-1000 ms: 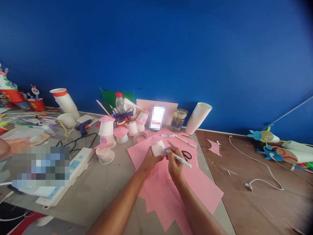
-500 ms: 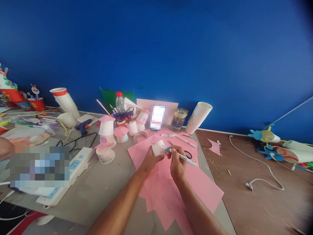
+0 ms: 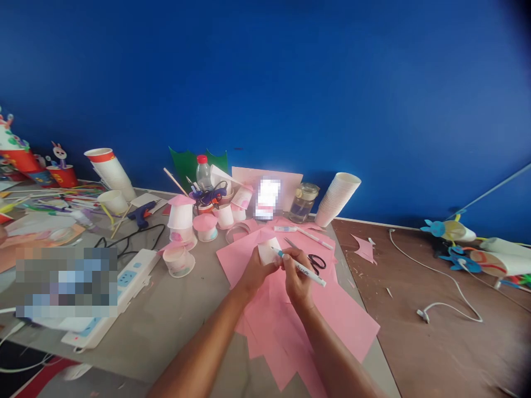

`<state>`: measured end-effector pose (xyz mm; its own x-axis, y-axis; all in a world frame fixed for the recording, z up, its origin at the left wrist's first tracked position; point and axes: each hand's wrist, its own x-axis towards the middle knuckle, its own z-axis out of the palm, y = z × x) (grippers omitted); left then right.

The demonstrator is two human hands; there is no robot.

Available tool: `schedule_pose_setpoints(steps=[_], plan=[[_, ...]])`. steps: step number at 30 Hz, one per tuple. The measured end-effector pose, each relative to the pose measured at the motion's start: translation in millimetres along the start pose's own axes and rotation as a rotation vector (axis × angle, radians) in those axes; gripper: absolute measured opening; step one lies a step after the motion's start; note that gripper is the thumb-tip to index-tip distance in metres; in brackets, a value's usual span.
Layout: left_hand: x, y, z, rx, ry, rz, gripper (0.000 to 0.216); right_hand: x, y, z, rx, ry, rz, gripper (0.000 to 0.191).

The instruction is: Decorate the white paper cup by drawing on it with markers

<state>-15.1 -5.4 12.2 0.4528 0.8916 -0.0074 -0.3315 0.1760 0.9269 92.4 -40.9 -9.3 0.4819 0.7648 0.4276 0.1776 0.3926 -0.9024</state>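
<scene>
My left hand (image 3: 258,273) is closed around a small white paper cup (image 3: 269,250), held tilted above the sheets of pink paper (image 3: 344,309). In my right hand (image 3: 297,279) is a white acrylic marker (image 3: 311,274) with a blue band, its tip at the cup's side. Whether the tip touches the cup I cannot tell. Just beyond the right hand lie black-handled scissors (image 3: 317,263), and behind them a second white marker (image 3: 313,237) rests on the pink paper.
Pink-topped paper cups (image 3: 181,213) stand left, near a glue gun (image 3: 142,214) and a power strip (image 3: 124,287). Behind are a propped phone (image 3: 267,198), a glass jar (image 3: 303,202) and a cup stack (image 3: 338,198). A white cable (image 3: 450,282) crosses the brown surface at right.
My right hand and the marker have shifted slightly left and down. The cup has turned a little in my left hand. More of the scissors' handles shows.
</scene>
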Motion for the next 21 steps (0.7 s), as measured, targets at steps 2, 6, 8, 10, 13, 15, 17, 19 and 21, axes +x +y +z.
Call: schedule_pose_setpoints(steps=[2, 6, 8, 10, 13, 15, 17, 19, 21], plan=[[0.0, 0.4, 0.3, -0.001, -0.006, 0.002, 0.029, -0.4, -0.1, 0.5, -0.007, 0.007, -0.006, 0.020], [1.0, 0.2, 0.2, 0.003, -0.017, 0.028, 0.028, -0.5, -0.7, 0.7, -0.020, 0.030, -0.006, 0.021], [1.2, -0.1, -0.1, 0.012, -0.014, 0.027, 0.028, -0.2, -0.4, 0.2, -0.025, 0.030, -0.006, 0.021], [0.9, -0.2, -0.2, 0.022, -0.005, 0.013, 0.029, 0.0, 0.1, -0.2, -0.027, 0.022, -0.001, 0.021], [-0.1, 0.2, 0.2, 0.031, 0.019, 0.002, 0.031, 0.2, -0.1, -0.3, -0.036, 0.019, 0.016, 0.021], [-0.7, 0.4, 0.6, 0.028, 0.027, 0.006, 0.032, 0.1, -0.6, -0.1, -0.040, 0.021, 0.025, 0.021], [-0.8, 0.0, 0.8, 0.027, 0.025, 0.005, 0.033, 0.0, -1.3, 0.5, -0.040, 0.022, 0.025, 0.020], [-0.5, -1.0, 0.4, 0.030, 0.034, -0.001, 0.034, 0.1, -2.1, 1.1, -0.035, 0.014, 0.016, 0.020], [0.0, -2.4, -0.3, 0.033, 0.045, -0.011, 0.035, 0.2, -3.3, 1.5, -0.029, -0.002, 0.009, 0.019]])
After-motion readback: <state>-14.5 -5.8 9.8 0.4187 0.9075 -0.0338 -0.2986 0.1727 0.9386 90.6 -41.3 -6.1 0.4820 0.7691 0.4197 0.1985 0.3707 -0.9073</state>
